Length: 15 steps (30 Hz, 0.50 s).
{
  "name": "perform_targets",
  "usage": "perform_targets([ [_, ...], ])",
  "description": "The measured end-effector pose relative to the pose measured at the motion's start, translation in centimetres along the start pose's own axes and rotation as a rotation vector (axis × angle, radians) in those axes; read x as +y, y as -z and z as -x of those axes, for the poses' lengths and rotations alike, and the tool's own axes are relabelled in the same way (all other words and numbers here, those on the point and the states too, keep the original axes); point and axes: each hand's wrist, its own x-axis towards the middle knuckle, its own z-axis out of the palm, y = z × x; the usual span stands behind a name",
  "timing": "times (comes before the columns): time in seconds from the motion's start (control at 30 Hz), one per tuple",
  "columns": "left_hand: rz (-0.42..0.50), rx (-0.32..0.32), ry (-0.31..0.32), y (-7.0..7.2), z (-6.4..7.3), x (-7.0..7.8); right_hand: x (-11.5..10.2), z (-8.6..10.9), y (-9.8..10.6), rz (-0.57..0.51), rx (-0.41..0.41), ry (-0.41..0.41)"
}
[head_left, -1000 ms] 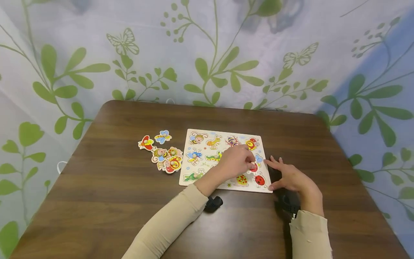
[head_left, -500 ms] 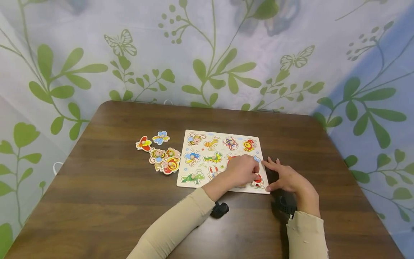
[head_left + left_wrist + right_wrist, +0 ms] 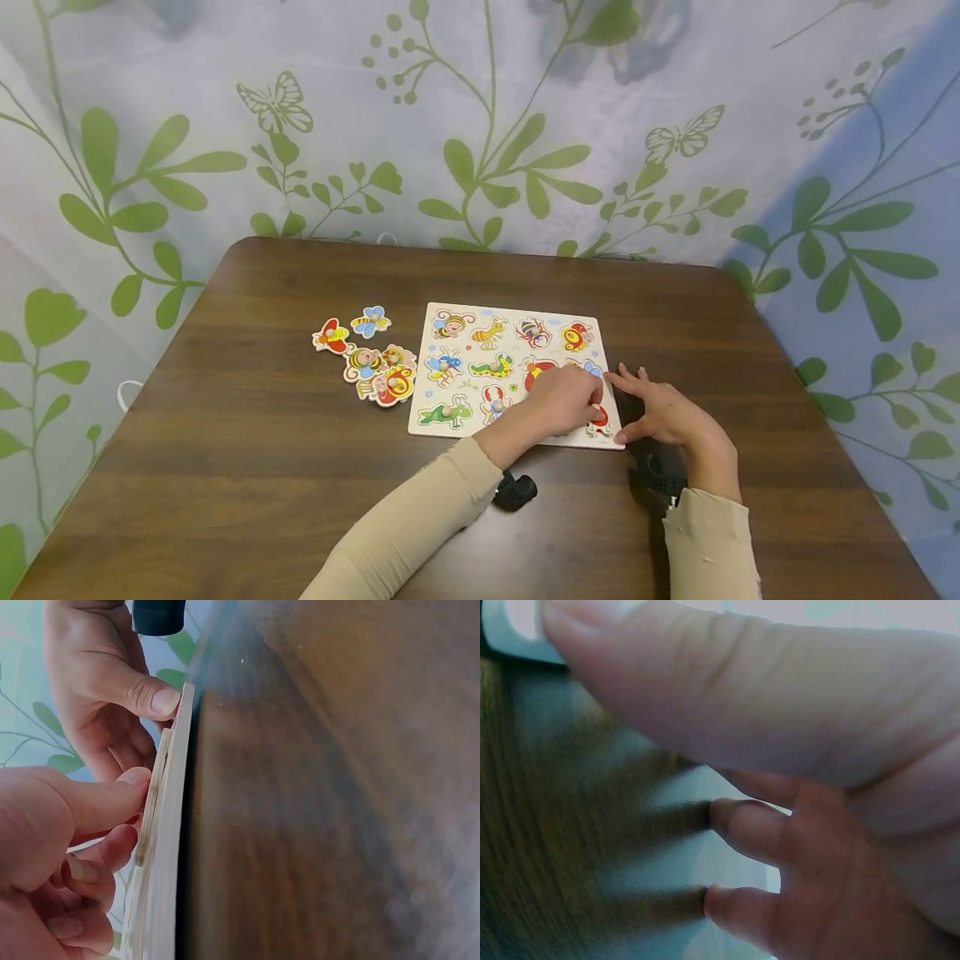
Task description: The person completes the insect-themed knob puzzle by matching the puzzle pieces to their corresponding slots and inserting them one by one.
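Observation:
A wooden peg puzzle board (image 3: 480, 317) with insect pictures lies on the table. My left hand (image 3: 567, 402) pinches a red ladybug puzzle piece (image 3: 597, 427) at the board's near right corner, hiding part of the pictures beside it. Seen edge-on in the left wrist view, the puzzle piece (image 3: 154, 799) stands slightly proud of the board (image 3: 171, 825), with the left thumb and fingers at it. My right hand (image 3: 670, 412) steadies the board's right side: its thumb touches the near corner, and its spread fingers reach along the edge, with fingertips (image 3: 716, 900) down on the tabletop.
Several loose insect pieces (image 3: 392, 386) lie in a cluster left of the board, some overlapping. A bee-like piece with blue wings (image 3: 371, 322) and a red-winged piece (image 3: 331, 335) lie at its far side. A patterned curtain (image 3: 480, 125) hangs behind the brown table (image 3: 300, 500).
My left hand has moved the red piece toward the board's near right corner, over the ladybug picture, and has stayed there over the last half second. My right hand keeps its place.

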Motion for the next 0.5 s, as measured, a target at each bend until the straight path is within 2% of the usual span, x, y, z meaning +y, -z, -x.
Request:
perform_targets([
  [0.2,0.024,-0.013,-0.020,-0.22,0.03,-0.01,0.03,0.03,-0.07,-0.007,-0.003,-0.001],
  [0.3,0.021,0.001,-0.022,-0.27,0.10,-0.22,-0.03,-0.01,-0.11,-0.004,-0.003,-0.003],
  [0.5,0.116,0.015,-0.021,-0.70,0.23,-0.78,-0.09,-0.05,-0.17,0.006,-0.010,-0.026],
])
